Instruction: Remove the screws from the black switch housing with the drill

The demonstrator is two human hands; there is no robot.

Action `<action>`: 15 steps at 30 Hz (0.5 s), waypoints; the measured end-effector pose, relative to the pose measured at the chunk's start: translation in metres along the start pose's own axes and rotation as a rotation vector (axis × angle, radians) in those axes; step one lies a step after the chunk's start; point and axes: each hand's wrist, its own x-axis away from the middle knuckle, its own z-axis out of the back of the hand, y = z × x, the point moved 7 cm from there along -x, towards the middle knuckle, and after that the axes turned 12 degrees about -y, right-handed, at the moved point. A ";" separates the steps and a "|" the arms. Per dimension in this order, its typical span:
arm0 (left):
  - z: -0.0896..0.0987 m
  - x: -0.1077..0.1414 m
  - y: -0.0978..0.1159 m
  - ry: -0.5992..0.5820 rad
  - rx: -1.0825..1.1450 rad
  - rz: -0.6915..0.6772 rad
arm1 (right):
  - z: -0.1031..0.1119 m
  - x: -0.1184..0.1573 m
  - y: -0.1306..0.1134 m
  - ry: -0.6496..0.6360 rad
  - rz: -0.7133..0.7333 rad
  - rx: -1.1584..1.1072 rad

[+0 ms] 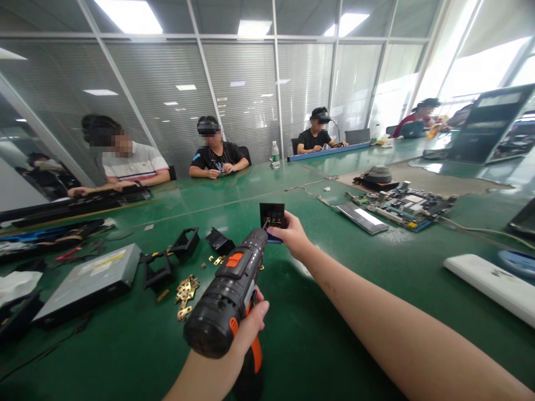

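Note:
My left hand (251,328) is wrapped round the grip of a black and orange cordless drill (228,289). The drill points away from me, and its thin bit reaches the face of a small black square part (272,214). My right hand (290,236) pinches that part by its lower right side; brassy contacts show inside it. Whether the bit sits in a screw is too small to tell. Left of the drill are a loose black frame (186,243), another black frame (157,270), a black housing (219,240) and a pile of brass pieces (186,292).
A metal disc drive (94,284) lies on the green table (317,340) at left. To the right are a circuit board (412,206), a flat silver pack (361,217) and a white bar-shaped case (489,281). Several people sit across the table, near a water bottle (275,153).

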 end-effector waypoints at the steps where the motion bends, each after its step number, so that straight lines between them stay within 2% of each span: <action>1: 0.001 0.000 0.000 0.003 -0.003 0.001 | 0.000 0.000 0.000 -0.001 0.003 -0.001; 8: 0.004 -0.003 -0.005 0.017 -0.024 0.015 | -0.001 -0.001 -0.001 0.004 0.005 0.004; 15: 0.002 0.000 -0.001 0.022 -0.029 0.007 | -0.002 0.000 -0.002 0.006 0.002 -0.022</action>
